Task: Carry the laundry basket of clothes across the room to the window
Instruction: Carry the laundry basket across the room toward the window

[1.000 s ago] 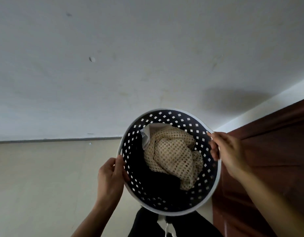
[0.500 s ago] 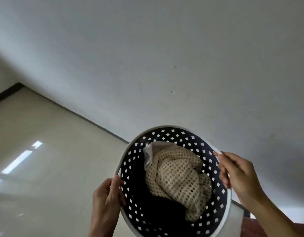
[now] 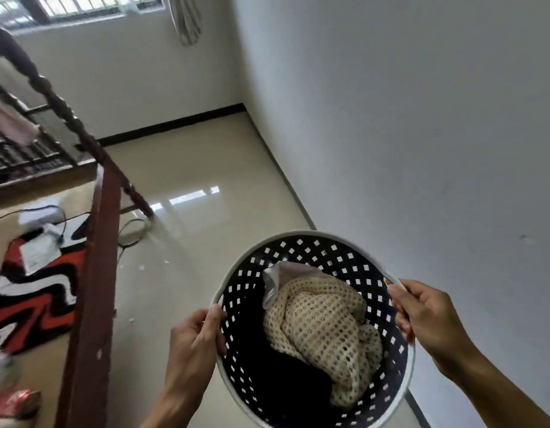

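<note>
I hold a round laundry basket (image 3: 301, 239) in front of me, dark inside with square holes and a pale rim. In it lie a cream mesh garment (image 3: 323, 325) and dark clothes (image 3: 267, 359). My left hand (image 3: 194, 344) grips the rim's left side. On the right side of the rim my right hand (image 3: 422, 316) is closed. The window (image 3: 72, 9) with bars sits at the far end of the room, top left, with a curtain (image 3: 187, 20) hanging beside it.
A white wall (image 3: 406, 134) runs close along my right. A wooden bed frame (image 3: 94, 273) with a turned post stands on the left, with a red, black and white blanket (image 3: 32, 291) and a cable on it. Glossy beige floor (image 3: 205, 186) stretches ahead to the window wall.
The view has swung from the bare wall to the room's length, so the window, floor and bed frame now show. Both hands keep their grip on the basket.
</note>
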{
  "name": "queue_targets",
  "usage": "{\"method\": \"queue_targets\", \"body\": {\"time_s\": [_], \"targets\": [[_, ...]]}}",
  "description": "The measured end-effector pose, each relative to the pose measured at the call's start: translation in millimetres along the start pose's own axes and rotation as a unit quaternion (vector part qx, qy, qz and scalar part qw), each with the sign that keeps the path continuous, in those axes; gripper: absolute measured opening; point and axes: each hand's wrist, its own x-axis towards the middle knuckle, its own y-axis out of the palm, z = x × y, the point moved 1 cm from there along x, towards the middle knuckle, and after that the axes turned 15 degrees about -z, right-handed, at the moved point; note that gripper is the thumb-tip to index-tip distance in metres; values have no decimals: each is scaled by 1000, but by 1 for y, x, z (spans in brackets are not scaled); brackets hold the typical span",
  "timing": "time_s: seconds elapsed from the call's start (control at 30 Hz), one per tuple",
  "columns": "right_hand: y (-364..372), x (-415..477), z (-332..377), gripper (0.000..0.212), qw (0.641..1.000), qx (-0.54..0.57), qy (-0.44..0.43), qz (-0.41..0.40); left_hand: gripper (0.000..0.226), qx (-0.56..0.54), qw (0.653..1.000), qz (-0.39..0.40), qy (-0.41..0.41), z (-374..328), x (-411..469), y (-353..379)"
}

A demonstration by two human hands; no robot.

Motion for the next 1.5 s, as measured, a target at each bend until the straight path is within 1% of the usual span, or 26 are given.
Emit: {"method": "queue_targets", "body": {"time_s": [0.07, 0.2, 0.47, 0.63, 0.87, 1.0, 1.1, 1.3, 1.4, 1.5], "targets": [[33, 20, 9, 24, 1000, 3, -6, 20, 29, -12, 1000, -16, -11, 1, 29, -3], [96, 59, 35, 29, 999, 4, -21, 34, 32, -23, 999, -36, -14, -11, 92, -7], [190, 128, 94, 23, 998, 16, -55, 30, 35, -40, 997, -59, 22, -66, 207, 3], [238, 197, 113, 23, 998, 8, -52, 29, 35, -39, 997, -64, 13, -84, 280, 35], [313, 326, 141, 23, 998, 2, -41, 52, 36, -30, 997, -74, -21, -111, 396, 97], [360, 399, 182, 22, 995, -4, -59, 77, 32, -32, 995, -88, -15, -143, 463, 126], [398, 446, 212, 21, 993, -15, -72, 92, 32, -37, 992, -115, -18, -159, 510, 144], [481, 537, 248, 20, 991, -25, -58, 118, 31, -43, 989, -142, -26, -183, 614, 175], [527, 585, 263, 23, 991, -30, -53, 119, 32, -54, 988, -139, -37, -195, 680, 196], [570, 630, 283, 24, 992, -29, -49, 111, 32, -59, 990, -120, -43, -212, 749, 213]]}}
